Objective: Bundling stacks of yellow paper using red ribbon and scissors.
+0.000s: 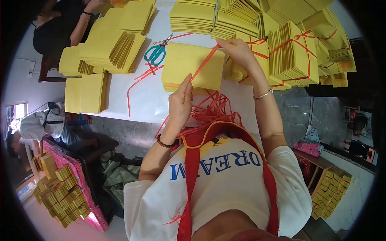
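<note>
A stack of yellow paper sheets (189, 64) lies on the white table (148, 100) in front of me. A red plastic strap (204, 62) runs taut across its top. My left hand (181, 102) pinches the strap's near end at the stack's front edge. My right hand (237, 48) grips the far end at the stack's back right corner. A bunch of loose red straps (213, 110) hangs over the table edge by my chest.
Teal-handled scissors (156, 53) lie left of the stack. Tied yellow bundles (291, 56) pile up at the right, loose yellow stacks (108, 44) at the left and back. Another person (66, 24) sits at the far left. More bundles (60, 193) sit low on the left.
</note>
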Demonstrator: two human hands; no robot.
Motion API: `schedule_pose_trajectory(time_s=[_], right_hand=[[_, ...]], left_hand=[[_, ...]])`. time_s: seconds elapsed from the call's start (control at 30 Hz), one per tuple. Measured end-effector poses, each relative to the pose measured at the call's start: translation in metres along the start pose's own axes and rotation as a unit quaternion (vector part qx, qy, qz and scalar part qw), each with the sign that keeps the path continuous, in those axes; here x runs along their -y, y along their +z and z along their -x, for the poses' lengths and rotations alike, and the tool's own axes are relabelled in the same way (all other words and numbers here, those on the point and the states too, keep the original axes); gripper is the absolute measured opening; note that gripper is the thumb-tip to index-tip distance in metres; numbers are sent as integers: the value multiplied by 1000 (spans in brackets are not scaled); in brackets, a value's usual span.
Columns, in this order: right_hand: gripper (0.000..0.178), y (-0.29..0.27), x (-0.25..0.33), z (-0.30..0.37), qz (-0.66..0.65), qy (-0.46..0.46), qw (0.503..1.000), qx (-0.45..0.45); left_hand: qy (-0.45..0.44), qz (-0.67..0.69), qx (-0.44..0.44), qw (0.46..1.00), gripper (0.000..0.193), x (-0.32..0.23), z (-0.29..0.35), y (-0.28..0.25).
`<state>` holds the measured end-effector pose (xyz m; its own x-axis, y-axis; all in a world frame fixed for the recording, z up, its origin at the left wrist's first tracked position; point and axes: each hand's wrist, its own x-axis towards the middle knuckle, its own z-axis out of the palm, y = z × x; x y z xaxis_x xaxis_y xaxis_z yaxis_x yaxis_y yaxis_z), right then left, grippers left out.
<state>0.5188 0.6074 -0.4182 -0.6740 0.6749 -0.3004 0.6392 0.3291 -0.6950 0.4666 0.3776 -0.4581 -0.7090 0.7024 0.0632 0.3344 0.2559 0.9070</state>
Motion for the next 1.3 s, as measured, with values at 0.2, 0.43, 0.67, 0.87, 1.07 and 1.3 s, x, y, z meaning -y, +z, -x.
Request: schedule_pose_trajectory(time_s=[0.2, 0.43, 0.67, 0.87, 1.07, 1.3], right_hand=[[41, 13, 7, -21, -205, -110, 973, 8], [28, 34, 29, -33, -195, -110, 969, 100], [24, 52, 24, -53, -155, -50, 984, 74], [20, 53, 13, -59, -201, -41, 975, 85], [21, 57, -17, -87, -36, -290, 945, 146], [20, 48, -4, -99, -64, -11, 926, 372]], left_hand=[[-5, 1, 4, 1000, 31, -1, 0, 1], [-4, -1, 5, 1000, 32, 0, 1, 0], [42, -28, 0, 999, 35, 5, 4, 5], [34, -8, -4, 999, 39, 11, 6, 9], [37, 11, 5, 999, 36, 16, 9, 13], [-98, 416, 5, 904, 23, 66, 43, 28]])
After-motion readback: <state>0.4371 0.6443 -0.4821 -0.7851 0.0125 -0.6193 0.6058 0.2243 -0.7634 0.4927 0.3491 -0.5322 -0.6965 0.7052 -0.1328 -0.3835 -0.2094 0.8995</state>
